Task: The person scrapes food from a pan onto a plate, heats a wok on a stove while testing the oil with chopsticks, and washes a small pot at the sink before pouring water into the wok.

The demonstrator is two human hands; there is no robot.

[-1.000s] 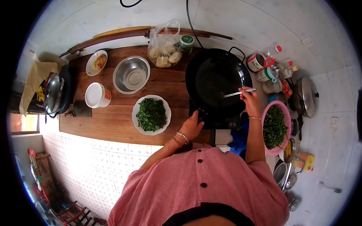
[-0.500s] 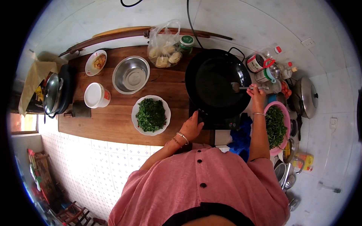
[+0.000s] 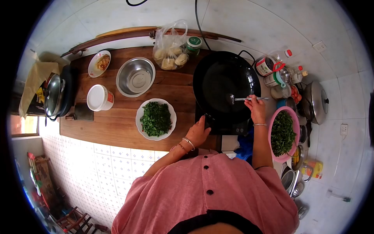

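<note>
With chopped greens [image 3: 156, 119] plated outside the wok [image 3: 220, 78], the right hand [image 3: 256, 110] grasps a metal turner [image 3: 241, 99] within it, while whether the left hand [image 3: 198, 133] grips its near side is unclear.

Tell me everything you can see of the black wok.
The wok is round, deep and glossy, seemingly metal, sitting upright on a black cooker. A loop handle shows at its far right. The left hand is at its near edge; the right hand holds a utensil reaching inside. Whether it holds oil is unclear.
</note>
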